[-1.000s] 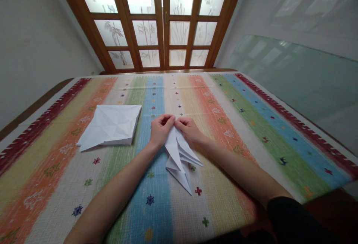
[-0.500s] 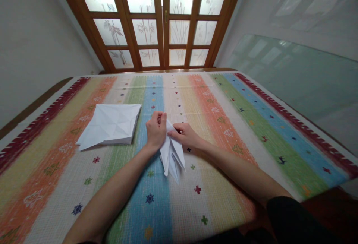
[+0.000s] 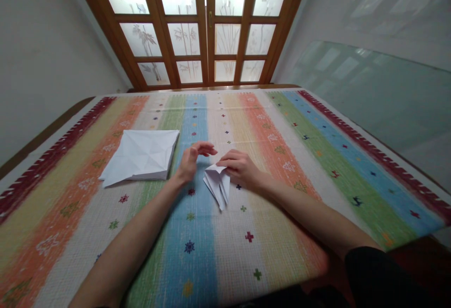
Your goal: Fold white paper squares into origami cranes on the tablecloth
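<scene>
A folded piece of white paper [image 3: 217,183] with several narrow, pointed flaps lies near the middle of the table, its tips toward me. My right hand [image 3: 239,166] pinches its upper right end between thumb and fingers. Just up and to the left of the paper is my left hand [image 3: 192,161], its fingers apart and curved, with nothing in them. Farther left rests a stack of creased white paper sheets [image 3: 144,154], and neither hand touches it.
A striped tablecloth [image 3: 278,232] with small printed figures covers the table. Wooden doors [image 3: 207,40] with frosted panes stand beyond the far edge. A pale glass panel [image 3: 373,91] leans along the wall at the right.
My left hand has let go of the folded paper and moved a little left, its fingers opening. The paper's long flaps now sit closer together, and its top is bent over under my right hand.
</scene>
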